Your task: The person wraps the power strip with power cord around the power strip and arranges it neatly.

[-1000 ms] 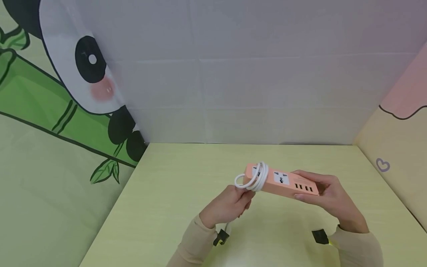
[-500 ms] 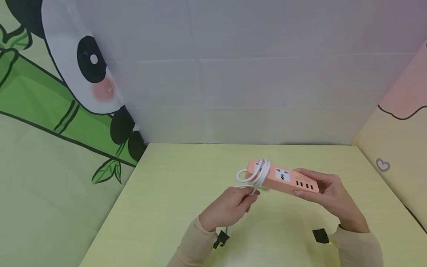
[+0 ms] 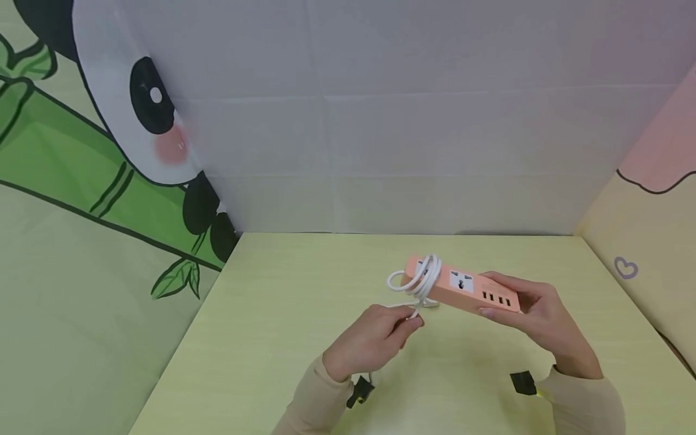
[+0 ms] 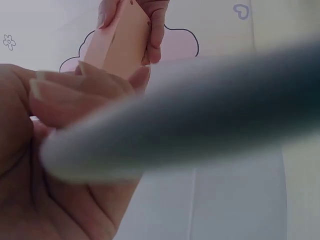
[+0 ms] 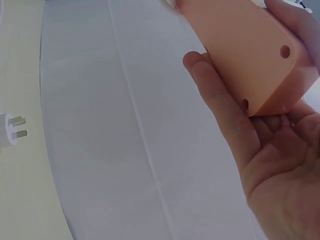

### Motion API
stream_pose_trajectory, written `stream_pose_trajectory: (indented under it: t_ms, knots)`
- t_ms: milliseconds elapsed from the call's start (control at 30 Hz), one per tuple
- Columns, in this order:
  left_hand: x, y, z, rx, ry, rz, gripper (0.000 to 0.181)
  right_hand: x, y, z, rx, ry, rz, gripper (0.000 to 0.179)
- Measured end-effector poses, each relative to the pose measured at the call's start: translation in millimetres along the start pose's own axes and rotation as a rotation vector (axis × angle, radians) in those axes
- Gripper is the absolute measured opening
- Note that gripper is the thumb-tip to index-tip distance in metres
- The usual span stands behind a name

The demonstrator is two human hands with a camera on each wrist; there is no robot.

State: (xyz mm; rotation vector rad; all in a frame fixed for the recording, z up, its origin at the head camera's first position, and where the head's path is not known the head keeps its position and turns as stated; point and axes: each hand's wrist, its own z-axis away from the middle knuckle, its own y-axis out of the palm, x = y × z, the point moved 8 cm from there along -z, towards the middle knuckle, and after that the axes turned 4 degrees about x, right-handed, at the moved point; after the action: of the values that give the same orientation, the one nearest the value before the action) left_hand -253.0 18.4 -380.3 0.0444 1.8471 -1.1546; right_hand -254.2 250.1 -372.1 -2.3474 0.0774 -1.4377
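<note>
An orange power strip [image 3: 444, 293] is held up over the table, its sockets and USB ports facing up in the head view. My right hand [image 3: 538, 317] grips its right end, thumb along the near side and fingers along the far side. Several turns of white cord [image 3: 426, 278] wrap the left end. Just below them my left hand [image 3: 367, 341] pinches a length of the cord between thumb and fingers. In the right wrist view, a white plug [image 5: 7, 131] with metal prongs shows at the left edge. A blurred pale and dark shape crosses close to the left wrist camera.
The pale yellow table [image 3: 283, 284] meets a grey-white back wall [image 3: 380, 157]. A cartoon-printed side panel [image 3: 98, 290] stands on the left and a cream and pink one [image 3: 647, 241] on the right. A black piece [image 3: 360, 391] sits by the left cuff, another [image 3: 523, 383] by the right.
The strip's left end has risen slightly and tilted more. My left hand has moved a little right and down with the cord, drawing it away from the wrapped turns. The right hand keeps its grip.
</note>
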Motion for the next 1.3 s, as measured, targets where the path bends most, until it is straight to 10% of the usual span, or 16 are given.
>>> stream_pose_trajectory:
  t_ms: [867,1300]
  knots:
    - [-10.3,-16.3,6.9,-0.194,-0.149,-0.026,0.026,-7.7,-11.9,-1.3,-0.073,0.121,0.154,0.055]
    - [-18.5,-8.9,-1.9,-0.161,-0.135,-0.095,0.036,-11.8,-15.7,-10.4,-0.052,0.114,0.145,0.054]
